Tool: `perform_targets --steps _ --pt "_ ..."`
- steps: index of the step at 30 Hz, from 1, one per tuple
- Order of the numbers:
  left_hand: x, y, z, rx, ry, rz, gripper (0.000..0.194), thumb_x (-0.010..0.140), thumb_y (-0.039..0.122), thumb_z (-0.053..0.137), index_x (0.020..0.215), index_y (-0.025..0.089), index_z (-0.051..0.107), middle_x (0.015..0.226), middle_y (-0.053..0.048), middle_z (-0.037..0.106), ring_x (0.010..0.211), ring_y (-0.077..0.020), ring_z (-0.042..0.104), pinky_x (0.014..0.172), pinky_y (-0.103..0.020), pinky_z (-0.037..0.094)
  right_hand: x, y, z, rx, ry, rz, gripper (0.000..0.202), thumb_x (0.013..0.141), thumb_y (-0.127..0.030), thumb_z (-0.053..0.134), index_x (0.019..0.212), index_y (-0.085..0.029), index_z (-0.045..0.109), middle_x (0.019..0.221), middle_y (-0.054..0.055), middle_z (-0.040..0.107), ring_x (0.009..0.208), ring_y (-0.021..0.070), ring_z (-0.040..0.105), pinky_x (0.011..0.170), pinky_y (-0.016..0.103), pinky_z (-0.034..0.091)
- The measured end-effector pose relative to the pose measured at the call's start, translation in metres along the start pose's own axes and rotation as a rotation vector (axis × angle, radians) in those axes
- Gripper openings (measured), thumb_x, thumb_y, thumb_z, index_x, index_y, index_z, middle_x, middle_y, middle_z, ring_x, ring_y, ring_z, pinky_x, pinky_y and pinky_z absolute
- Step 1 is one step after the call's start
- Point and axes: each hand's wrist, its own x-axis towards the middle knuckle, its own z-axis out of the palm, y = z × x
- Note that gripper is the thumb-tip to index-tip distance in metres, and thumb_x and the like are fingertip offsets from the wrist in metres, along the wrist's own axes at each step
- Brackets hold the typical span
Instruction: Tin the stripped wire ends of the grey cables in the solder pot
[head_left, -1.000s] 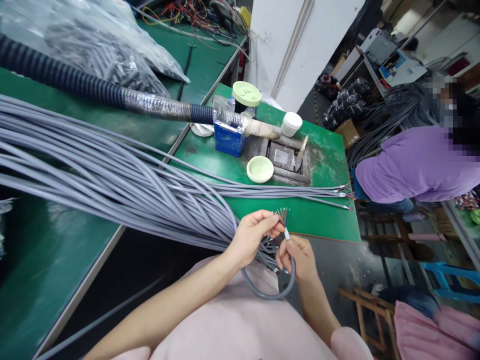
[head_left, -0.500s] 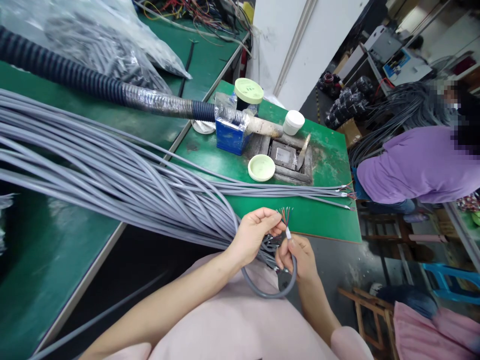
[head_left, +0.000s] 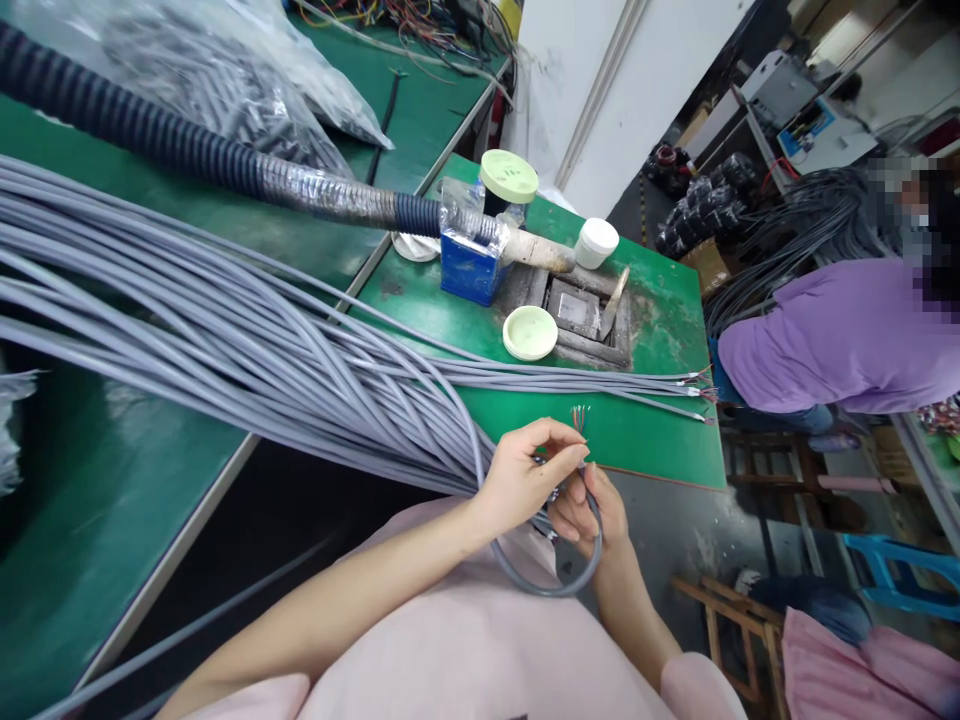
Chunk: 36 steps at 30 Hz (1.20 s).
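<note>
The right hand [head_left: 604, 508] is closed on a grey cable [head_left: 553, 590] just under its end, and the cable bends in a loop below both hands. The left hand [head_left: 525, 478] pinches close to that same end, and thin coloured wires [head_left: 580, 418] poke up above it. Past the hands, on the green bench [head_left: 667, 320], a dark jar [head_left: 495, 204] wears a pale green lid [head_left: 510, 180] with little marks [head_left: 513, 172] too small to read. Nearer the hands sits a shallow pale green dish [head_left: 530, 333]. Beyond it and a bit right is a white tub [head_left: 597, 243]. A blue box [head_left: 469, 270] stands by the jar. Far left of the hands, a clear bag [head_left: 334, 80] holds many grey bits [head_left: 187, 72]
</note>
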Motion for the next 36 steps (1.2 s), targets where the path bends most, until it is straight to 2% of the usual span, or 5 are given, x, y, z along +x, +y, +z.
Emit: perform_targets --steps 10,17,20,24,36 --pt "0.001 -0.004 0.0 -0.016 0.01 -0.017 0.012 0.077 0.03 0.07 0.078 0.018 0.069 0.073 -0.003 0.066 0.067 -0.013 0.059 0.066 -0.024 0.047 0.0 0.002 -0.002 0.012 -0.034 -0.01 0.046 0.081 -0.059 0.057 0.056 -0.022 0.045 0.026 -0.014 0.019 0.023 0.0055 0.009 0.029 0.02 0.027" --pt "0.005 -0.008 -0.003 -0.176 0.02 -0.108 0.03 0.069 0.033 0.078 0.09 0.018 0.061 0.063 0.004 0.057 0.055 -0.0079 0.049 0.056 -0.02 0.039 -0.003 -0.001 0.007 -0.17 0.072 -0.099 0.043 0.078 -0.056 0.062 0.057 -0.019 0.054 0.027 -0.011 0.031 0.025 0.0056 0.022 0.036 0.022 0.036" --pt "0.007 -0.006 -0.004 -0.164 0.013 -0.124 0.024 0.07 0.035 0.076 0.077 0.017 0.062 0.063 0.003 0.056 0.054 -0.0077 0.048 0.054 -0.02 0.039 -0.004 0.001 0.007 -0.215 0.063 -0.112 0.043 0.077 -0.056 0.064 0.058 -0.018 0.058 0.028 -0.009 0.036 0.026 0.0062 0.027 0.038 0.023 0.038" --pt "0.008 -0.002 -0.004 -0.175 0.011 -0.165 0.029 0.072 0.038 0.073 0.061 0.017 0.057 0.057 0.003 0.055 0.051 -0.0075 0.047 0.051 -0.02 0.039 -0.005 0.004 0.005 -0.244 0.043 -0.14 0.042 0.079 -0.054 0.063 0.06 -0.017 0.059 0.029 -0.008 0.038 0.027 0.0065 0.03 0.04 0.024 0.039" --pt "0.007 -0.005 -0.006 -0.292 0.032 -0.246 0.029 0.071 0.038 0.075 0.055 0.017 0.063 0.054 0.0 0.061 0.058 -0.0114 0.057 0.061 -0.023 0.045 -0.006 0.007 -0.001 -0.266 0.009 -0.178 0.04 0.084 -0.049 0.059 0.061 -0.016 0.059 0.031 -0.008 0.039 0.028 0.0063 0.031 0.04 0.022 0.035"
